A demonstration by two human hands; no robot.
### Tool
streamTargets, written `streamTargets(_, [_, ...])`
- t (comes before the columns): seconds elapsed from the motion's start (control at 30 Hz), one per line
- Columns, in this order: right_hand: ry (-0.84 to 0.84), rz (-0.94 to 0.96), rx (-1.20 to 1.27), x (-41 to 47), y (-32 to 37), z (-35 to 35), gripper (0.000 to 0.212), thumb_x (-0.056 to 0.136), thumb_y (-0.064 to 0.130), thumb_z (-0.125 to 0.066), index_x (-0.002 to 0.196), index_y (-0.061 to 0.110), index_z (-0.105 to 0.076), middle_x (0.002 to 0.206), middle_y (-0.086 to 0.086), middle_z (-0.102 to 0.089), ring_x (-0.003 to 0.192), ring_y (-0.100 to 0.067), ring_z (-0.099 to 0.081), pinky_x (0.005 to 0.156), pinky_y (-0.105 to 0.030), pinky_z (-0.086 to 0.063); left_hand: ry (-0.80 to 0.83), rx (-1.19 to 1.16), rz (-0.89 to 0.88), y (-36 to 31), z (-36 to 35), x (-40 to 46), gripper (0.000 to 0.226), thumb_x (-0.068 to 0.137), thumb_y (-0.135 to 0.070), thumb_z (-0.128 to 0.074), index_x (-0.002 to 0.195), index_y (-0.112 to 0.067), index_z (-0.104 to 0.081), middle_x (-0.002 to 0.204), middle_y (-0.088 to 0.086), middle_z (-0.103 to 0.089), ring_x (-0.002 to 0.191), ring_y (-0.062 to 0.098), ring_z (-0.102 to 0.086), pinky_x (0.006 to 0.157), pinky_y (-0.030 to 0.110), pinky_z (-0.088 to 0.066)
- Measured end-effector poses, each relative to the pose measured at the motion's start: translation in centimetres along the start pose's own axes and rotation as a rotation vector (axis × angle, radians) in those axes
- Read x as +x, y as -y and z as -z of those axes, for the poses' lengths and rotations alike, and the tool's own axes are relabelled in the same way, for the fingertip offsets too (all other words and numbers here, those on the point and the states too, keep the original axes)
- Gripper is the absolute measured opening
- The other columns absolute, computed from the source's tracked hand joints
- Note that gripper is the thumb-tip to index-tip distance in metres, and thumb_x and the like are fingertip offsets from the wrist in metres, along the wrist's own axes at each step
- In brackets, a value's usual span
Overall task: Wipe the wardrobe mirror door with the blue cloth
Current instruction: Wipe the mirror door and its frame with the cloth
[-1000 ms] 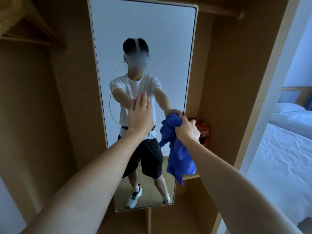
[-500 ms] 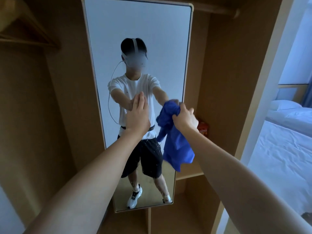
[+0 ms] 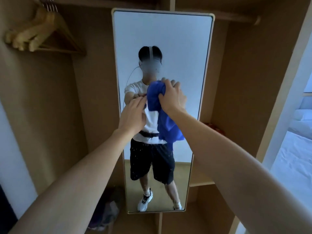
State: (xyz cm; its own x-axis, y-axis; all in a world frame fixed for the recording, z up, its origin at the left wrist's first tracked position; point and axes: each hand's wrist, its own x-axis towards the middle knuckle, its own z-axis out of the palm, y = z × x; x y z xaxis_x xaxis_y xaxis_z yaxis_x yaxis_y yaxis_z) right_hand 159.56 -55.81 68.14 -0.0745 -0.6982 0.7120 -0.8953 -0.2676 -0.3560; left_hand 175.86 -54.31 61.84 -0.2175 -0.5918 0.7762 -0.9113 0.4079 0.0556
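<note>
Right-hand fingers [image 3: 166, 85] around blue cloth [image 3: 154, 97]

Brown wooden wardrobe panels [image 3: 50, 115] fill the scene. Pale wooden coat hangers [image 3: 38, 29] hang together at the far upper left. A light wooden shelf [image 3: 201, 184] sits low on the right, with a red object [image 3: 215, 128] above it. Far right, a white-sheeted bed [image 3: 293, 157] lies in cool daylight.

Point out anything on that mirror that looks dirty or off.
The lower half of the mirror is flecked with small pale specks, densest across the reflected dark shorts. The blue cloth, gripped by the right hand, is bunched higher up.
</note>
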Motion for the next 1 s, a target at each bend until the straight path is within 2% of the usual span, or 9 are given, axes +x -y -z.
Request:
streamTargets(0.07, [-0.041,-0.029,0.000,1.5,0.7,0.1,0.047,0.090,0.017,-0.049,0.135,0.030,-0.042,0.122,-0.007,-0.044,0.103,-0.032,-0.054,0.069,-0.035,-0.034,-0.008,0.028,-0.007,1.0,0.8,-0.2,0.058,0.082,-0.004,-0.055,0.139,-0.014,-0.050,0.139,0.002,-0.053,0.127,0.021,-0.048,0.103,0.035,-0.043])
streamTargets(0.17, [-0.006,-0.022,-0.070,0.1,0.2,-2.1,0.056,0.090,0.015,-0.047,0.142,0.033,-0.034,0.130,-0.009,-0.041,0.108,-0.032,-0.051,0.068,-0.035,-0.035,-0.014,0.025,-0.008,2.1,1.1,-1.1,0.054,0.083,-0.002,-0.057,0.136,-0.014,-0.055,0.137,0.001,-0.057,0.127,0.020,-0.050,0.105,0.036,-0.043])
streamTargets(0.3, [0.139,-0.040,-0.148,-3.5,-1.2,-4.8,0.062,0.094,0.020,-0.046,0.150,0.033,-0.024,0.140,-0.013,-0.035,0.109,-0.035,-0.052,0.066,-0.038,-0.038,0.038,0.013,-0.029,2.2,0.4,-2.7,0.052,0.086,-0.002,-0.054,0.136,-0.014,-0.055,0.137,0.000,-0.057,0.128,0.019,-0.049,0.103,0.038,-0.044])
streamTargets(0.4, [0.194,-0.059,-0.116,-3.8,-1.3,-4.5,0.062,0.094,0.023,-0.047,0.150,0.036,-0.025,0.139,-0.013,-0.036,0.106,-0.037,-0.055,0.068,-0.038,-0.037,0.085,0.036,-0.025,2.2,0.0,-3.3,0.053,0.087,-0.004,-0.053,0.138,-0.015,-0.053,0.140,0.000,-0.055,0.130,0.019,-0.047,0.105,0.038,-0.043])
streamTargets(0.6, [-0.005,-0.027,-0.081,-1.1,-0.2,-1.0,0.049,0.092,0.019,-0.049,0.138,0.030,-0.038,0.127,-0.010,-0.042,0.104,-0.033,-0.053,0.065,-0.037,-0.035,0.051,0.043,0.062,2.4,-0.1,-3.1,0.058,0.085,-0.004,-0.054,0.141,-0.017,-0.046,0.143,0.000,-0.049,0.132,0.022,-0.044,0.107,0.037,-0.039])
streamTargets(0.67, [0.038,-0.050,-0.075,-1.7,-0.5,-1.8,0.048,0.092,0.019,-0.048,0.138,0.030,-0.036,0.129,-0.010,-0.040,0.104,-0.033,-0.053,0.066,-0.038,-0.035,0.025,0.057,0.092,2.6,-0.2,-3.2,0.063,0.086,-0.004,-0.056,0.146,-0.015,-0.041,0.149,0.002,-0.043,0.138,0.022,-0.037,0.109,0.038,-0.037])
streamTargets(0.77, [0.179,-0.056,-0.094,-4.6,-1.7,-4.8,0.060,0.094,0.021,-0.046,0.148,0.034,-0.025,0.142,-0.011,-0.033,0.112,-0.035,-0.052,0.068,-0.039,-0.036,0.002,0.017,0.172,3.1,-0.7,-3.8,0.068,0.086,-0.003,-0.056,0.150,-0.014,-0.033,0.156,0.003,-0.034,0.142,0.022,-0.033,0.112,0.040,-0.037])
streamTargets(0.87, [0.267,-0.024,-0.081,-7.5,-2.2,-7.1,0.063,0.092,0.023,-0.048,0.149,0.034,-0.025,0.145,-0.004,-0.029,0.110,-0.032,-0.054,0.067,-0.038,-0.038,-0.016,-0.058,0.291,3.7,-1.1,-4.7,0.070,0.086,-0.003,-0.055,0.150,-0.013,-0.030,0.156,0.005,-0.032,0.137,0.025,-0.039,0.106,0.040,-0.043])
streamTargets(1.0, [0.256,-0.007,-0.052,-7.9,-0.5,-7.3,0.063,0.092,0.024,-0.049,0.149,0.032,-0.024,0.147,-0.005,-0.028,0.104,-0.034,-0.057,0.067,-0.037,-0.039,-0.017,-0.031,0.278,4.9,-1.1,-5.4,0.069,0.084,-0.002,-0.058,0.147,-0.011,-0.032,0.152,0.005,-0.035,0.129,0.026,-0.047,0.096,0.039,-0.051])
